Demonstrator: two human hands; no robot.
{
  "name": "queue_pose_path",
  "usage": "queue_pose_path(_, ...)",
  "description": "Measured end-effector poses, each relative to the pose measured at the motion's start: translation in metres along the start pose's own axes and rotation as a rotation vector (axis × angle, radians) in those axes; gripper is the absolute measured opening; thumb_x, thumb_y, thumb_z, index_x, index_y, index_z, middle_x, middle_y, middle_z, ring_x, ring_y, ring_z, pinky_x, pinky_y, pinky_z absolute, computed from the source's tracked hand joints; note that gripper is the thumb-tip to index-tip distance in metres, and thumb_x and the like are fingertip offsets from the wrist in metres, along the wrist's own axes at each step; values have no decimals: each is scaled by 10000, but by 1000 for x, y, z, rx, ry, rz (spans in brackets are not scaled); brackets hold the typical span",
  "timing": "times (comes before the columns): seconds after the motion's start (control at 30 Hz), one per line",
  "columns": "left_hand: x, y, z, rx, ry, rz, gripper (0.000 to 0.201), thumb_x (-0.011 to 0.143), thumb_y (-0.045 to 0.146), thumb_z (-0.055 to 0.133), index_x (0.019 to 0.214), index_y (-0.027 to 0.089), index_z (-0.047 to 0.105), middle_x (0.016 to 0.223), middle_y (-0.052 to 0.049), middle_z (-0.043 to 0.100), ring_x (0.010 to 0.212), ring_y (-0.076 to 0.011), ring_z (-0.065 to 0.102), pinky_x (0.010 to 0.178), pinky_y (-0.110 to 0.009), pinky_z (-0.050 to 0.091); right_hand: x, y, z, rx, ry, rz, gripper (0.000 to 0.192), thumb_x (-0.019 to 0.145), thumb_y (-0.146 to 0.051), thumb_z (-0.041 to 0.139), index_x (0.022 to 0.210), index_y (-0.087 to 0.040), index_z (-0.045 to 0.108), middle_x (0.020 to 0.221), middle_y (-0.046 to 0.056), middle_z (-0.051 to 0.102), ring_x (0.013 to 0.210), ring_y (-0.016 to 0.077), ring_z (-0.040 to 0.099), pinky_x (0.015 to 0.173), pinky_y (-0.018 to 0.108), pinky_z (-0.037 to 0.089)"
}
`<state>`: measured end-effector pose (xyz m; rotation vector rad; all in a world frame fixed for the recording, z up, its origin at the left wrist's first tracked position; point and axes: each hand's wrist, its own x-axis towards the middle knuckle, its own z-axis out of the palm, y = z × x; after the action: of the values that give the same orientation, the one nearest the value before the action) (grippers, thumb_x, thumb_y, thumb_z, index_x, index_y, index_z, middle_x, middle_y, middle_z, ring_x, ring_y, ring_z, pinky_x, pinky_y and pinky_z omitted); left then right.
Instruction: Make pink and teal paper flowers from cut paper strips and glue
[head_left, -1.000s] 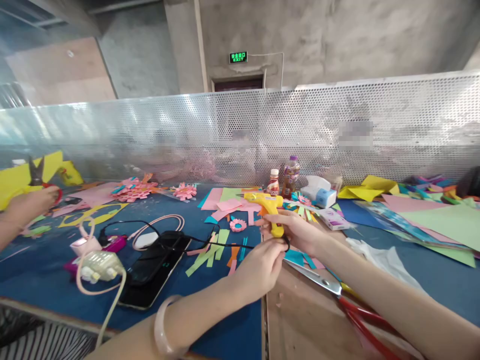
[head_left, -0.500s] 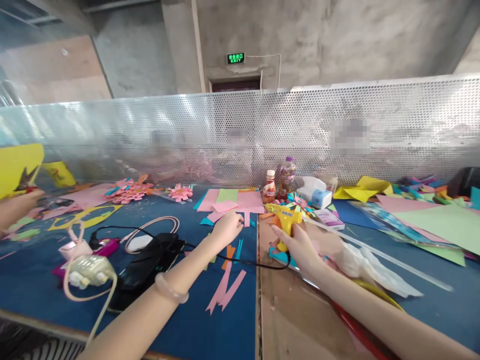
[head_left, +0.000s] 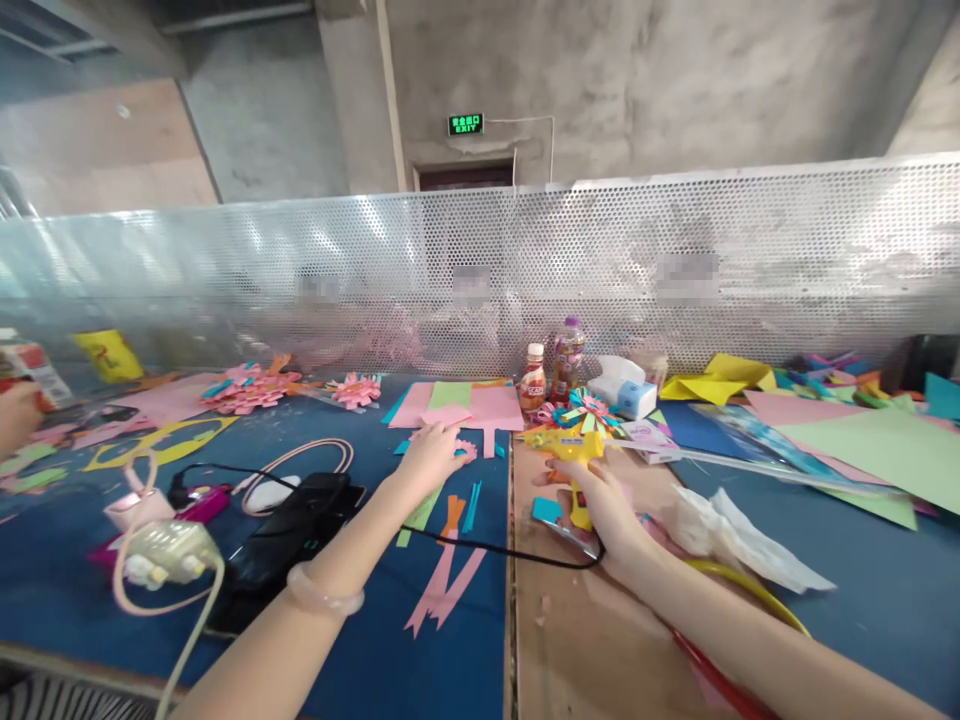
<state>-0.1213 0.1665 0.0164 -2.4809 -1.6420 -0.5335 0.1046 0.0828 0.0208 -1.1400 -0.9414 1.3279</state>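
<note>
Since a second ago both of my hands have parted: they were together at the black cord, and now my left hand has gone forward across the blue desk while my right hand has carried the yellow plastic glue gun over to the brown cardboard sheet.

From the head camera, my right grip is closed round the yellow handle of the glue gun, nozzle pointing left, held low over the cardboard; its black power cord trails from under my wrist back toward the left. My left grip is loosely open, fingers spread flat on a small pink scalloped paper ring at the near edge of the pink paper sheets. I cannot tell whether the fingers have pinched it or only rest on it. Loose pink, orange and green paper strips lie on the blue surface between my arms. A multicoloured paper flower sits just behind the gun, beside two small drink bottles and a white tissue pack. Finished pink paper flowers lie further left. A black phone and a white power adapter lie near my left forearm. At the far left edge is another person's hand.

As I judge it, several flowers are made, the gun is in hand, and the ring and the strips are not yet glued.
</note>
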Motion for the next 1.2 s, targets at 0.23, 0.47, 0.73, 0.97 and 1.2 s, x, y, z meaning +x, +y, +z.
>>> queue_pose_path(0.23,-5,-1,-19,-140,35,-35,235,846,292,444,950,149,598,798,-48,633,758,-185,587,666,-281,437,-6,-27,-5,40,-76,199,149,735,-304,557,786,-165,551,560,11,596,307,46,357,263,139,140)
queue_pose_path(0.47,3,2,7,-96,57,141,238,827,208,484,1035,156,587,1066,-82,624,1014,-200,549,882,-309,408,-12,-34,-8,57,-110,210,150,748,-319,548,798,-181,576,474,-30,509,292,43,318,267,143,124)
queue_pose_path(0.73,25,22,27,108,-20,419,370,769,147,552,1138,174,569,1081,-94,636,1044,-224,521,910,-357,383,4,-1,-9,77,21,109,223,724,-349,559,856,-170,546,581,-1,602,291,54,347,256,172,181)
queue_pose_path(0.97,41,25,36,213,-61,468,165,787,176,571,908,215,676,882,-57,679,895,-200,574,806,-323,390,8,10,-13,105,91,4,241,701,-347,587,860,-177,523,691,15,650,309,56,400,276,176,250)
queue_pose_path(1.2,38,33,37,233,-37,481,126,809,215,556,813,172,675,815,-83,673,874,-224,584,787,-340,372,4,7,-8,83,131,35,201,674,-318,590,790,-165,531,462,-29,542,299,81,391,270,182,250)
